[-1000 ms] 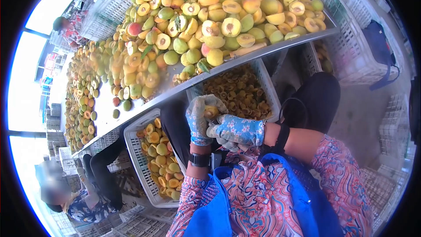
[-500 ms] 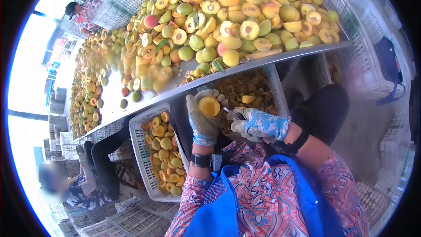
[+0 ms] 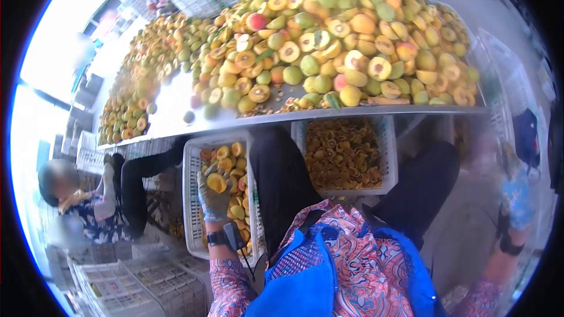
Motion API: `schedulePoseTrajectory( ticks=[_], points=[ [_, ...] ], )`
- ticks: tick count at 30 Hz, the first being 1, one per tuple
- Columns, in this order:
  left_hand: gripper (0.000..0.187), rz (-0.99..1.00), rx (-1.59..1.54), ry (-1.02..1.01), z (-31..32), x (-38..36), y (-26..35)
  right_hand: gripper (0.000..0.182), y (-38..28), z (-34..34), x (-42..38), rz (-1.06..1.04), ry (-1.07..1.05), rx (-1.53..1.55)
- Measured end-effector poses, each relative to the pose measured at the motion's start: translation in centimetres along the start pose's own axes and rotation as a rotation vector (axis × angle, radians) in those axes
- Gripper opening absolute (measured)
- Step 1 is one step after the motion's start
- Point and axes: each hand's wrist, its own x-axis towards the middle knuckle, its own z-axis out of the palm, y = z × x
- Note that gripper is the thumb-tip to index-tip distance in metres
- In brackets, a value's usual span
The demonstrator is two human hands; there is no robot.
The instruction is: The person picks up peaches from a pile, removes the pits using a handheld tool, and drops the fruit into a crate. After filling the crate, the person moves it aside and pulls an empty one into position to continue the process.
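While the left hand [image 3: 214, 199] is closed around a peach half [image 3: 215, 182], it hovers directly over the left crate [image 3: 191, 199], which holds pitted yellow halves. Just right of that hand, past a dark trouser leg, a second crate [image 3: 388, 158] holds pits. Crates under the table: two. Right hand [image 3: 517, 196] is blurred, far right; grip cannot be told, possibly gloved.

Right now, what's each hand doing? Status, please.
Left hand gloved, fingers around a peach half over the white crate. Right hand out wide, blurred, grip unclear. Nothing blocking the crate.
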Motion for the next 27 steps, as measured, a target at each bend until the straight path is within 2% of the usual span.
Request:
schedulePoseTrajectory(
  ticks=[1, 2, 3, 4, 5, 6, 7, 8, 10, 11, 13, 14, 16, 19, 20, 22, 24, 27],
  points=[
    [0.044, 0.011, -0.035, 0.026, 0.8, -0.7, -0.3, 0.039, 0.7, 0.5, -0.3, 0.06, -0.06, -0.018],
    [0.045, 0.01, -0.067, 0.045, 2.0, -1.1, -0.7, 0.039, 6.5, 1.8, 0.3, -0.214, 0.031, -0.114],
    [0.044, 0.018, -0.137, 0.064, 3.4, -1.3, -1.0, 0.038, 3.8, 4.2, 0.1, -0.085, -0.147, -0.143],
    [0.043, 0.019, -0.206, 0.073, 4.3, -1.4, -1.3, 0.037, 5.7, 6.9, 0.4, -0.243, -0.122, -0.216],
    [0.043, 0.255, 0.357, 0.041, 3.4, -1.4, -1.9, 0.037, 5.8, 9.5, 0.8, -0.349, -0.156, -0.305],
    [0.044, 0.47, 0.931, 0.004, 2.5, -1.3, -2.4, 0.038, 1.5, 11.6, -0.1, 0.067, -0.329, -0.177],
    [0.041, 0.392, 1.034, -0.073, 3.3, -2.1, -2.0, 0.039, 3.0, 13.7, 0.8, 0.033, -0.436, -0.071],
    [0.042, 0.41, 0.928, -0.082, 2.3, -2.1, -1.9, 0.04, 2.4, 15.5, 1.1, 0.04, -0.507, -0.057],
    [0.044, 0.096, -0.09, -0.101, 1.9, -3.1, -1.2, 0.041, 2.3, 18.5, 1.7, -0.064, -0.606, -0.072],
    [0.044, 0.078, -0.123, -0.07, 1.1, -3.0, -1.3, 0.041, 2.4, 19.6, 2.2, -0.068, -0.619, -0.08],
    [0.045, 0.112, -0.042, -0.015, -0.5, -3.0, -1.6, 0.04, 2.8, 21.8, 3.1, -0.375, -0.647, -0.218],
    [0.045, 0.133, 0.046, 0.029, -1.1, -3.2, -1.8, 0.04, 3.3, 22.6, 3.4, -0.375, -0.662, -0.229],
    [0.044, 0.136, 0.036, 0.068, -2.5, -3.8, -1.8, 0.028, 4.8, 23.7, 4.2, -0.389, -0.687, -0.189],
    [0.036, -0.038, 0.583, 0.402, -7.8, -3.8, -3.0, 0.027, 5.9, 24.5, 5.3, -0.342, -0.743, -0.216],
    [0.036, -0.039, 0.575, 0.415, -9.9, -3.7, -3.7, 0.027, 6.3, 24.7, 5.6, -0.334, -0.76, -0.233],
    [0.036, -0.041, 0.764, 0.388, -13.0, -3.6, -5.0, 0.027, 7.2, 24.9, 6.3, -0.307, -0.785, -0.264],
    [0.041, -0.065, 0.734, 0.409, -12.2, -2.9, -5.2, 0.027, 8.3, 25.1, 6.9, -0.28, -0.808, -0.296],
    [0.051, -0.102, 0.889, 0.354, -10.6, 0.3, -4.5, 0.026, 9.8, 24.9, 7.8, -0.246, -0.843, -0.341]
  ],
)
